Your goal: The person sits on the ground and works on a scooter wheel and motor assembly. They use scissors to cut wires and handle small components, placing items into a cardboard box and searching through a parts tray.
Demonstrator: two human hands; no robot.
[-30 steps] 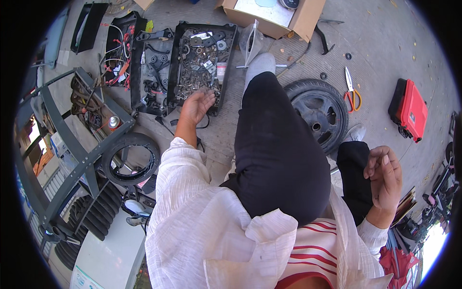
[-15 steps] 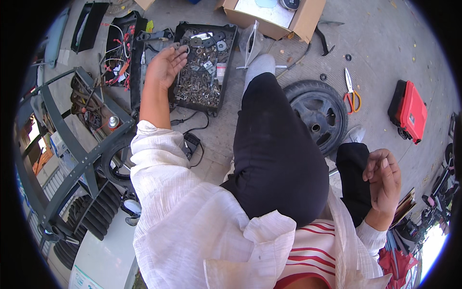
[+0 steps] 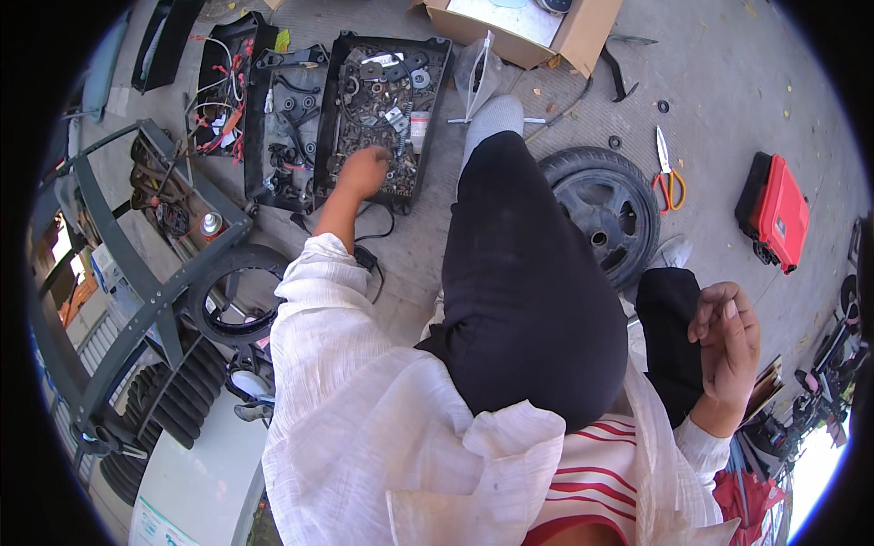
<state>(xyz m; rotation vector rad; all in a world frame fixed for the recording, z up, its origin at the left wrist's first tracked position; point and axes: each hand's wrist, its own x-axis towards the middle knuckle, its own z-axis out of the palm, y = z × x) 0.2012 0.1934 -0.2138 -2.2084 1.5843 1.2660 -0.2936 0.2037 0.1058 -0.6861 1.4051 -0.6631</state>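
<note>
My left hand (image 3: 365, 171) reaches down into a black tray (image 3: 435, 118) full of loose screws, nuts and washers (image 3: 369, 118). Its fingers are curled down among the small parts at the tray's near end; what they pinch, if anything, is hidden. Resting beside my right knee, my right hand (image 3: 726, 332) has loosely bent fingers, the thumb apart, and nothing seen in it. A clear plastic bag (image 3: 480, 73) stands just right of the tray, above my shoe (image 3: 496, 116).
Left of the tray lie a black tray of brackets (image 3: 289, 136) and another of wires (image 3: 223, 118). A black wheel (image 3: 601, 218), scissors (image 3: 667, 168) and a red case (image 3: 783, 214) are on the right. A cardboard box (image 3: 583, 41) stands ahead; a metal frame (image 3: 164, 300) is at left.
My left hand has come down and toward me, from above the tray's left edge into the small parts at its near end. My right hand has stayed in place.
</note>
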